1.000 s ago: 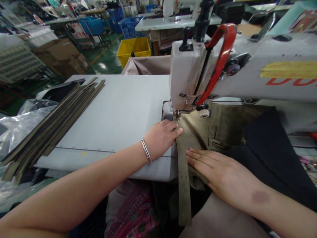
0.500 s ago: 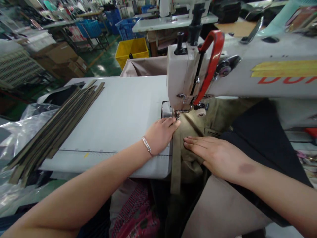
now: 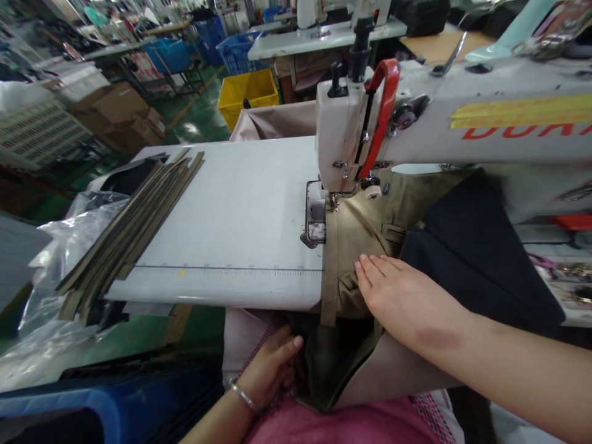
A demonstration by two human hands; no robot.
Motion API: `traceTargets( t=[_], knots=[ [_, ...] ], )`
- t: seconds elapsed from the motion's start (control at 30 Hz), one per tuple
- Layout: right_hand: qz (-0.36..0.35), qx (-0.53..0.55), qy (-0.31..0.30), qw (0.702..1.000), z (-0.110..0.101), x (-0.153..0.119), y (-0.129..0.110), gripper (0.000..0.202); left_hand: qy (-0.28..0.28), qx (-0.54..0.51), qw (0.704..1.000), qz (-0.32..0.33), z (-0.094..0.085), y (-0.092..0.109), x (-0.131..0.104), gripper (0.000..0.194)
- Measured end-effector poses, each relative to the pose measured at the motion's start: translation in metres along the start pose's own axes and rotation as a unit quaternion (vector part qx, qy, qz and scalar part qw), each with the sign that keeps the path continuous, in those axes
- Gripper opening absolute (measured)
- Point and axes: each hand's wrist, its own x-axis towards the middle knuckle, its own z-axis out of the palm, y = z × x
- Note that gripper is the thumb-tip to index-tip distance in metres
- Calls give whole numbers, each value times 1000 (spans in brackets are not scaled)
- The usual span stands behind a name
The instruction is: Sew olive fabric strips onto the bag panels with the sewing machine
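Observation:
An olive garment [image 3: 346,246] lies under the presser foot [image 3: 333,200] of a white sewing machine [image 3: 340,135], with a narrow olive strip [image 3: 329,296] along its left edge. My right hand [image 3: 393,287] rests flat on the garment, fingers stretched out, right of the strip. Below the table's front edge, my left hand [image 3: 272,364], with a bracelet on the wrist, has its fingers curled at the garment's hanging dark part; the fingertips are partly hidden. A dark navy piece [image 3: 476,253] lies beside my right forearm.
A bundle of olive strips [image 3: 148,216] lies on the left of the white machine table [image 3: 240,203], near clear plastic [image 3: 69,246]. A blue crate [image 3: 111,394] stands at lower left. A yellow bin [image 3: 247,92] is behind the table.
My left hand has left the presser foot and dropped to the garment below the table edge. My right hand stays flat on the cloth. The view has shifted.

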Motion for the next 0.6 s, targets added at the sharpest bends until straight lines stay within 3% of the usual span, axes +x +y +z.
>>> traceTargets(
  t=[0.07, 0.17, 0.27, 0.3, 0.37, 0.4, 0.47, 0.53, 0.6],
  knots=[
    [5, 0, -17, 1000, 0, -1, -1, 43, -45, -18, 999, -13, 13, 3, 8, 54],
    [-5, 2, -37, 999, 0, -2, 4, 45, -40, 8, 999, 21, 30, 32, -7, 42],
    [-19, 19, -62, 998, -2, -1, 11, 45, 7, 40, 995, 89, 28, 94, -43, 33],
    [-19, 28, -78, 996, -3, 0, 12, 45, 49, 55, 990, 117, 23, 119, -52, 35],
    [-11, 57, -122, 991, -7, 4, 15, 44, 137, 86, 965, 208, 13, 165, -56, 40],
    [-6, 75, -145, 987, -10, 6, 16, 42, 142, 140, 950, 241, 9, 184, -49, 41],
    [1, 106, -172, 979, -15, 13, 20, 35, 134, 290, 893, 317, 5, 211, -21, 32],
    [5, 121, -170, 978, -22, 19, 24, 30, 152, 473, 789, 363, 9, 226, 18, 22],
    [14, 136, -164, 977, -29, 25, 29, 30, 160, 544, 729, 384, 17, 234, 50, 14]
  ],
)
